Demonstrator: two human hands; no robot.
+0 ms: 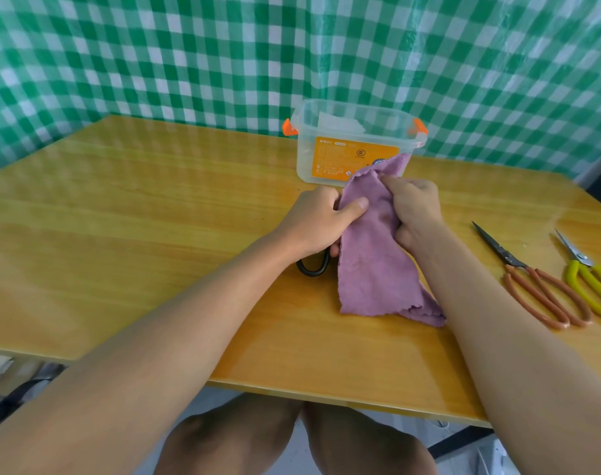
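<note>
My left hand (317, 221) curls round the black scissors (312, 267) and pinches the purple cloth (378, 262); the scissors poke out toward me. My right hand (414, 210) squeezes the cloth just beside it, above the table (155, 234).

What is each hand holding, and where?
The purple cloth, near its upper end: left hand on its left edge, right hand on its right. A black scissor handle shows under the left hand.

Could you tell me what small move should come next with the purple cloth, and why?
Probably slide the right hand, gripping the purple cloth, away from the left hand: the left holds black-handled scissors whose blades are hidden in the cloth, so a wiping stroke seems due.
</note>
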